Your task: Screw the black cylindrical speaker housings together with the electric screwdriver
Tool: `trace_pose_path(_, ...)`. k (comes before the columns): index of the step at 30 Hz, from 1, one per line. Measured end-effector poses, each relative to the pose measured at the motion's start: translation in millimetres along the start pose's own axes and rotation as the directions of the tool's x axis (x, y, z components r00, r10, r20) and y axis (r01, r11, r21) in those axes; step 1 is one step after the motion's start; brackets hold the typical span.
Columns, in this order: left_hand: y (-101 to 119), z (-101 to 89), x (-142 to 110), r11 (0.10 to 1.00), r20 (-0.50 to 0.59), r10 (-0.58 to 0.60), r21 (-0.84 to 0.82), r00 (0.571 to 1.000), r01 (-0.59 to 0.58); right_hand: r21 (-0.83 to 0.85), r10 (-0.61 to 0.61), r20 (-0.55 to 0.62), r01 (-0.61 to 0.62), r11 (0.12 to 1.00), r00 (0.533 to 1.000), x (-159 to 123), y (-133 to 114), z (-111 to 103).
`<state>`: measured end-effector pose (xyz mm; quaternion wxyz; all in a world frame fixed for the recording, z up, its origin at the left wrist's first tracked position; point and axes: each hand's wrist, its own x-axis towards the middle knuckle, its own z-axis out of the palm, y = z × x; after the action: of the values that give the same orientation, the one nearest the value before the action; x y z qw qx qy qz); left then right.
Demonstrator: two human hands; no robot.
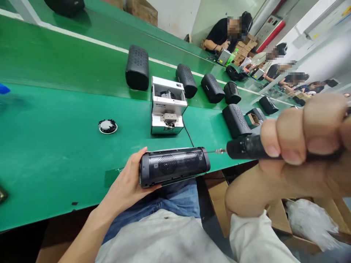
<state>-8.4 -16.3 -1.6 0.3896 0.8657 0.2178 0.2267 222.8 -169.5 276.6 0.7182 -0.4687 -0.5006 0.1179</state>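
Observation:
My left hand (126,182) is wrapped round the left end of a black cylindrical speaker (173,166), held lying sideways at the near edge of the green table (55,153). My right hand (304,146) is clenched round a black electric screwdriver (248,147). The screwdriver's thin bit points left, and its tip is level with the speaker's right end, close to it.
A white screw-feeder box (168,106) stands just behind the speaker, a round speaker driver (108,126) lies to its left. Several black speakers (137,67) lie in a row farther back. Other people sit at the far end. Cardboard boxes (298,219) are below the table at right.

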Motion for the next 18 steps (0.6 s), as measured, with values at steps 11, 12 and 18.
trace_pose_path(11,6.1,1.2,0.5,1.000,-0.001,0.002,0.012,1.000,-0.002,-0.144,-0.200,-0.171,0.176,0.974,0.965,65.2,96.4,45.7)
trace_pose_path(12,6.0,1.3,0.3,1.000,0.000,-0.002,0.010,1.000,0.002,-0.176,-0.197,-0.168,0.167,0.970,0.966,68.1,96.1,46.1)
trace_pose_path(18,5.1,0.7,-1.1,1.000,-0.001,-0.012,-0.011,1.000,0.012,-0.293,-0.534,-0.395,0.448,0.845,0.748,100.3,115.1,51.1)
